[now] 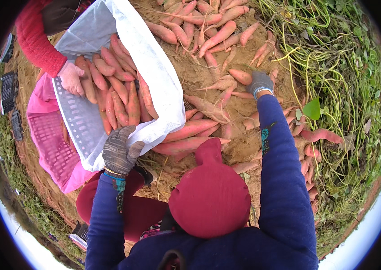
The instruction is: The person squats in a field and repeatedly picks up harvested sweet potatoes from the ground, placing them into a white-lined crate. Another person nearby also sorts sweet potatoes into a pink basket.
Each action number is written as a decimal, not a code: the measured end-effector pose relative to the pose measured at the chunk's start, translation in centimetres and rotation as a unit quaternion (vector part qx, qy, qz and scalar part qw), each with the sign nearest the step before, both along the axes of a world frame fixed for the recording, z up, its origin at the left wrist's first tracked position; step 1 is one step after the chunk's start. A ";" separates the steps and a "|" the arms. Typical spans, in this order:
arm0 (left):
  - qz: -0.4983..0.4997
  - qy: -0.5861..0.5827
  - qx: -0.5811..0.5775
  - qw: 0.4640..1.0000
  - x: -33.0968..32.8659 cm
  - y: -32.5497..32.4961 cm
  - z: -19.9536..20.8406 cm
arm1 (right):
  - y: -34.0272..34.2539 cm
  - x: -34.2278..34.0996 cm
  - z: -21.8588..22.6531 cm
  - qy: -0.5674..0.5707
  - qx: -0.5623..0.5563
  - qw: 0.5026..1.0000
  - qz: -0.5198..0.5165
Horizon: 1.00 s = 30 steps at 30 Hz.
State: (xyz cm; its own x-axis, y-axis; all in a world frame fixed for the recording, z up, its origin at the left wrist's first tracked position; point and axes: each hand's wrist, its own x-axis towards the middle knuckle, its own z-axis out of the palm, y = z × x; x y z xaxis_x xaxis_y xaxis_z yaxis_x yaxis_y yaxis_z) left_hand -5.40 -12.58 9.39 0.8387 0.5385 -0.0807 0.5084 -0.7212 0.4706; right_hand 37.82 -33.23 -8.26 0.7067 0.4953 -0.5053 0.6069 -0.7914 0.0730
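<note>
The left hand [119,150], in a grey knit work glove, has its fingers curled shut over the near rim of a white woven sack [154,67], pinching the cloth so that the mouth stays open and low to the ground. The sack lies tilted on its side over a pink mesh crate [48,144], which seems to prop it up and keep the load from spilling back out. Inside it a heap of sweet potatoes in the sack [114,94] lies lengthwise, just beyond the left fingers but not touching them.

The right hand [260,83], also gloved, reaches far forward over the dirt mound [199,74] to a loose sweet potato [241,76]. Its fingers look bent down onto the root, touching it; whether they have closed round it I cannot tell, since the glove's back hides the grip. More sweet potatoes on the soil [199,27] lie scattered ahead and to the right, well apart from the sack's mouth.

At the far rim another person's hand [71,77], in a pale glove with a red sleeve, holds the sack's other edge, so the opening is stretched between two holders. Green vines [334,58] lie at the right
</note>
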 end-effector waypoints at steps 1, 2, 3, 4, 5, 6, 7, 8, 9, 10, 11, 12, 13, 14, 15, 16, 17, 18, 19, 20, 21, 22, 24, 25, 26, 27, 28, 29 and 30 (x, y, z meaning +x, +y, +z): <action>0.042 -0.019 -0.045 0.998 0.2 0.0 0.2 | -0.3 -0.3 0.8 0.007 0.009 1.000 0.005; 0.078 -0.049 -0.088 0.992 0.5 -0.1 0.5 | -0.7 -1.0 1.8 -0.006 0.069 0.997 -0.035; 0.120 -0.066 -0.144 0.980 0.9 -0.2 0.9 | -1.0 -1.7 3.2 -0.001 0.122 0.991 -0.062; 0.141 -0.097 -0.164 0.971 1.5 -0.4 1.5 | -1.3 -2.0 5.0 0.020 0.146 0.984 -0.099; 0.147 -0.132 -0.217 0.956 2.3 -0.8 2.0 | -1.4 -2.7 7.0 0.040 0.167 0.975 -0.138; 0.164 -0.160 -0.281 0.932 3.4 -1.5 2.6 | -1.2 -3.8 9.1 0.043 0.251 0.952 -0.170; 0.178 -0.197 -0.349 0.899 4.6 -2.3 3.1 | -1.2 -5.1 11.4 0.083 0.367 0.912 -0.164; 0.162 -0.219 -0.411 0.870 6.2 -3.4 3.3 | -1.3 -6.7 13.8 0.122 0.450 0.865 -0.185; 0.139 -0.252 -0.476 0.831 8.2 -4.4 3.2 | -1.3 -8.5 15.9 0.136 0.482 0.856 -0.126; 0.124 -0.287 -0.537 0.783 10.4 -5.2 2.8 | -0.9 -9.9 17.4 0.150 0.538 0.829 -0.044; 0.114 -0.312 -0.595 0.732 12.2 -5.6 2.5 | -0.1 -10.4 18.3 0.183 0.523 0.830 -0.064; 0.156 -0.315 -0.632 0.690 13.1 -5.7 2.5 | 0.5 -10.8 18.5 0.219 0.543 0.809 -0.048; 0.208 -0.309 -0.666 0.647 13.7 -5.6 2.3 | 0.8 -11.0 18.3 0.266 0.576 0.773 -0.008; 0.275 -0.300 -0.696 0.592 13.7 -5.1 2.1 | 2.1 -9.9 17.0 0.262 0.602 0.751 -0.066; 0.256 -0.321 -0.733 0.543 13.2 -4.1 2.2 | 4.1 -7.9 15.0 0.159 0.529 0.830 -0.079; 0.247 -0.340 -0.766 0.487 12.2 -2.5 2.3 | 6.1 -6.5 12.6 0.063 0.453 0.886 -0.079; 0.222 -0.360 -0.800 0.426 11.1 -0.7 2.4 | 7.5 -5.4 10.2 0.064 0.402 0.911 -0.069; 0.267 -0.404 -0.733 0.478 9.8 1.0 2.4 | 8.6 -5.1 7.6 0.068 0.309 0.944 -0.095; 0.228 -0.415 -0.765 0.437 7.7 3.4 3.1 | 9.3 -5.3 5.4 0.059 0.292 0.953 -0.053; 0.211 -0.429 -0.757 0.446 5.6 5.3 3.7 | 10.1 -5.5 3.6 0.053 0.207 0.975 -0.054; 0.209 -0.403 -0.736 0.502 3.5 7.3 4.5 | 11.0 -5.8 2.2 0.061 0.199 0.978 -0.035; 0.203 -0.399 -0.722 0.528 2.0 9.4 5.0 | 11.9 -6.1 1.5 0.070 0.156 0.985 -0.031; 0.244 -0.397 -0.666 0.582 0.4 12.3 4.8 | 12.9 -6.9 1.2 0.071 0.100 0.992 0.014; 0.290 -0.399 -0.622 0.608 0.1 13.2 4.6 | 13.3 -7.1 1.4 0.084 0.073 0.994 0.006; 0.373 -0.396 -0.562 0.624 -0.1 13.6 4.3 | 13.6 -7.1 1.7 0.092 0.058 0.994 0.002; 0.323 -0.385 -0.524 0.688 0.1 13.5 3.8 | 13.7 -6.9 1.9 0.097 0.043 0.994 -0.004; 0.309 -0.368 -0.510 0.713 0.9 13.3 2.9 | 13.8 -6.6 1.9 0.114 0.026 0.993 -0.014; 0.304 -0.348 -0.493 0.738 1.7 13.0 2.0 | 13.7 -6.1 1.7 0.129 0.020 0.990 -0.049; 0.323 -0.329 -0.477 0.748 2.6 12.5 1.1 | 13.3 -5.6 1.3 0.147 0.031 0.986 -0.078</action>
State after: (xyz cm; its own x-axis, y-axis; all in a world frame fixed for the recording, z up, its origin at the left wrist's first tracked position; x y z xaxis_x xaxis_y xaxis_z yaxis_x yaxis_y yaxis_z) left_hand -2.78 -0.11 10.46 0.4547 0.8096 -0.3712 0.0386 0.3985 0.9163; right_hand 32.20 -19.89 -6.95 0.6040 0.4284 -0.6721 0.4656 -0.8740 -0.1386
